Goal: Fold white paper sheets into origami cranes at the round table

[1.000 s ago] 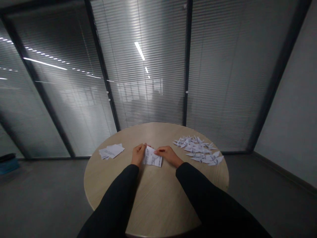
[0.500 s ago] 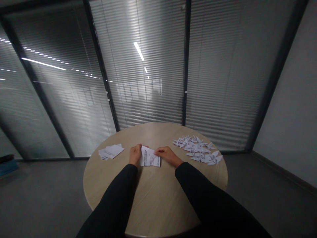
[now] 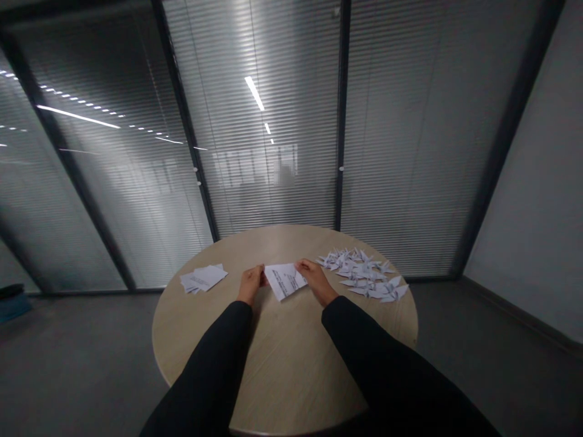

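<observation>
Between my two hands is a printed sheet of paper (image 3: 285,280), turned so that one corner points down toward me. My left hand (image 3: 250,284) is closed on its left edge, fingers pinched at the upper left corner. At the upper right corner my right hand (image 3: 314,280) pinches the sheet between thumb and fingers. To the left of my left hand lies a small stack of printed paper sheets (image 3: 206,278). Beyond my right hand is a pile of folded paper cranes (image 3: 364,273), several of them overlapping.
Everything rests on a round wooden table (image 3: 291,364). Behind it stands a glass partition with blinds (image 3: 277,200) and dark frames. A white wall (image 3: 537,243) is on the right, and a blue bin-like object (image 3: 14,306) sits on the floor at far left.
The sheet has been turned, so its lower edge now slants with a corner pointing down. My right hand has moved slightly up and right and grips the upper right corner.
</observation>
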Motion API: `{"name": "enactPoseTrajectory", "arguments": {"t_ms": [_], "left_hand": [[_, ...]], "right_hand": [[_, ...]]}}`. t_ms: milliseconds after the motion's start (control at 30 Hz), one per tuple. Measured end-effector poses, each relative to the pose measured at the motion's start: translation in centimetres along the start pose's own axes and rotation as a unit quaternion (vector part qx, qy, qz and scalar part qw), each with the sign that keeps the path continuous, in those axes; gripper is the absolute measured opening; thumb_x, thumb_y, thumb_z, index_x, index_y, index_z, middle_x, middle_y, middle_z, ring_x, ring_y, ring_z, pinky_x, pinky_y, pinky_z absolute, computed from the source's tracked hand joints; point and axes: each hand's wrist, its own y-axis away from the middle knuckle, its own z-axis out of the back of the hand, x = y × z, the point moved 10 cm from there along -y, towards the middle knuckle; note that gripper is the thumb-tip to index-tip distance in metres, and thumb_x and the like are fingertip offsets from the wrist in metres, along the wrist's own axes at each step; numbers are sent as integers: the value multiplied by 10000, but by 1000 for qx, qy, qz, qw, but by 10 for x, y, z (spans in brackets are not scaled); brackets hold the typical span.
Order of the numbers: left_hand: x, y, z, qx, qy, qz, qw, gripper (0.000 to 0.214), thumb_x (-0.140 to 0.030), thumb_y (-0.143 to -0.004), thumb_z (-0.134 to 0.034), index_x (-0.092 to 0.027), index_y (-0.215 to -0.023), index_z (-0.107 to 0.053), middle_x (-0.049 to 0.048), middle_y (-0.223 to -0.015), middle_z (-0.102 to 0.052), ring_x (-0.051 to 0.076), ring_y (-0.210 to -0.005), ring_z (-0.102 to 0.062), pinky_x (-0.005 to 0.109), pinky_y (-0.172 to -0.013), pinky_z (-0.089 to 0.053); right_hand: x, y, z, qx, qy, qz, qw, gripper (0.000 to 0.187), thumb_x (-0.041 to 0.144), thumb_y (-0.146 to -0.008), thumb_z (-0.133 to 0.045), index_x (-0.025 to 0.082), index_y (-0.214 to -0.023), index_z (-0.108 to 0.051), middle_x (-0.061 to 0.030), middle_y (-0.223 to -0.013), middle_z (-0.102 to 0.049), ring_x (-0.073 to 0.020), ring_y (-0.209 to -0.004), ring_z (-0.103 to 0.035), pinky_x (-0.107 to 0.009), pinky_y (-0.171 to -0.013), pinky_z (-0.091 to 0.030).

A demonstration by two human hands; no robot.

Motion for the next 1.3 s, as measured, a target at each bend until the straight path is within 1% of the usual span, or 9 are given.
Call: {"name": "enactPoseTrajectory", "arguments": {"t_ms": [133, 267, 333, 467, 600, 800, 1100, 1200, 1300], "left_hand": [[3, 3, -11, 58, -25, 38, 997, 353, -453, -634, -614, -115, -720, -665, 89, -676, -669, 165, -601, -602, 283, -588, -465], [0, 7, -14, 80, -57, 42, 994, 525, -544, -635, -627, -132, -958, -672, 159, -929, -687, 243, -867, -628, 273, -620, -457], [1, 10, -20, 108, -74, 44, 990, 545, -556, -605, -656, -119, -929, -682, 163, -904, -691, 245, -826, -635, 266, -600, -447], [8, 21, -44, 218, -119, 41, 968, 464, -529, -568, -699, -99, -742, -706, 100, -645, -679, 164, -525, -578, 235, -484, -382], [10, 30, -57, 286, -130, 34, 949, 392, -487, -550, -726, -108, -648, -699, 70, -583, -655, 128, -461, -524, 227, -464, -361], [11, 28, -57, 300, -134, 23, 944, 445, -520, -594, -687, -87, -694, -700, 91, -627, -672, 138, -495, -554, 236, -499, -393], [19, 33, -62, 318, -106, 58, 940, 503, -528, -612, -681, -64, -805, -690, 116, -706, -690, 178, -615, -617, 273, -601, -441], [19, 29, -57, 296, -97, 60, 948, 488, -512, -607, -694, -64, -799, -688, 114, -690, -690, 169, -584, -613, 267, -584, -441], [15, 18, -45, 243, -82, 46, 966, 488, -509, -601, -700, -61, -792, -685, 114, -682, -689, 166, -557, -607, 258, -551, -431]], "right_hand": [[13, -1, 6, -2, 108, 54, 993, 246, 400, -739, -516, 173, -657, -561, -4, -601, -545, -137, -580, -471, -235, -534, -334], [34, 6, 0, 34, 179, 118, 976, 229, 338, -774, -497, 164, -661, -597, -10, -611, -563, -135, -601, -479, -237, -575, -336], [40, 10, -6, 53, 189, 135, 971, 233, 331, -784, -502, 164, -665, -613, -14, -616, -580, -137, -611, -493, -237, -588, -345], [47, 15, -16, 78, 195, 163, 964, 212, 308, -786, -518, 160, -710, -651, -44, -719, -645, -155, -683, -551, -245, -636, -383], [46, 16, -23, 99, 186, 154, 965, 206, 296, -771, -539, 154, -721, -681, -53, -729, -668, -159, -674, -578, -250, -635, -406], [39, 11, -11, 41, 119, 88, 988, 208, 336, -697, -616, 142, -703, -692, -46, -693, -681, -154, -636, -585, -238, -577, -421], [40, 11, -9, 44, 97, 105, 989, 268, 375, -726, -600, 120, -713, -682, -33, -640, -644, -137, -578, -554, -227, -529, -403], [41, 11, -7, 39, 91, 106, 989, 289, 387, -763, -562, 133, -801, -694, -53, -735, -678, -168, -675, -597, -257, -611, -451], [47, 13, -6, 36, 65, 124, 990, 333, 377, -821, -499, 178, -1042, -649, -74, -959, -675, -190, -870, -608, -310, -781, -465]]}}
